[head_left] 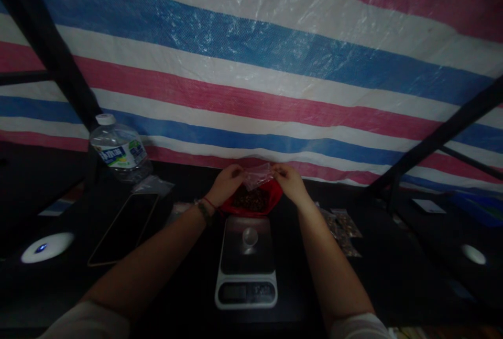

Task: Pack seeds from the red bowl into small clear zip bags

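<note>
Between my two hands a small clear plastic bag (258, 173) is stretched by its sides. My left hand (228, 184) pinches its left edge, and my right hand (290, 182) pinches the right edge. Below the bag sits a red container (275, 200) with small dark brown pieces (251, 200) in it. Nearer to me stands a white digital kitchen scale (247, 302) with a dark weighing plate. On that plate rests a small clear round cup (250, 238). The scale's display is too dim to read.
Left of my arms are a phone (123, 229), a white oval device (47, 248), a clear plastic bottle (120, 148) and clear bags (153, 185). Several filled small bags (342, 229) lie right of my right forearm. A striped tarp (251, 82) hangs behind the black table.
</note>
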A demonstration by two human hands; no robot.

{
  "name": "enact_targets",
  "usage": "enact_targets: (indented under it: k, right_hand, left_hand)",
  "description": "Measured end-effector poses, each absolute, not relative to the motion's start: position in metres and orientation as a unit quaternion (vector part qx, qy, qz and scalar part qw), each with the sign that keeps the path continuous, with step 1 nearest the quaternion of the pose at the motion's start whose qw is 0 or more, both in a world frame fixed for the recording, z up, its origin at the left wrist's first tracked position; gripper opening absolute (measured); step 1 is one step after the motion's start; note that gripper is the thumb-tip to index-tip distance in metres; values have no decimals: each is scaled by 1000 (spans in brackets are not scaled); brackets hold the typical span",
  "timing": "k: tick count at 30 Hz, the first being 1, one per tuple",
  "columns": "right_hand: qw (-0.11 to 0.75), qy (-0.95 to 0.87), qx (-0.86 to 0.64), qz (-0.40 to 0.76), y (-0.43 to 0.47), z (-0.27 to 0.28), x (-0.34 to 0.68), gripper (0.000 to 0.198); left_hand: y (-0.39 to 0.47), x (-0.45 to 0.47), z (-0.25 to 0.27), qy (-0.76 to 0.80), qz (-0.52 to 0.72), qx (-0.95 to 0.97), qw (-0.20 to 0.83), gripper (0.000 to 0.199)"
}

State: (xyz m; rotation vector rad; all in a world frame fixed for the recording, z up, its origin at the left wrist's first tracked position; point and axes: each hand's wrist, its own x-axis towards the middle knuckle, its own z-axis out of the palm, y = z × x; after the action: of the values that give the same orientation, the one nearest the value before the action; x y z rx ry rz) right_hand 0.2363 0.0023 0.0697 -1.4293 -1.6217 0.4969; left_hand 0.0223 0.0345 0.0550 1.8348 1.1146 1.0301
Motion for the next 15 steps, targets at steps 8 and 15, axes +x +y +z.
enact_targets:
  k: [8, 15]
  right_hand:
    - [472, -627, -549, 287, 4, 64, 234, 24]
    - [460, -646, -516, 324, 3, 67, 233, 17]
  left_hand:
    - [35, 24, 52, 360, 451, 639, 509, 25]
    - [33, 16, 64, 392, 437, 681, 438, 30]
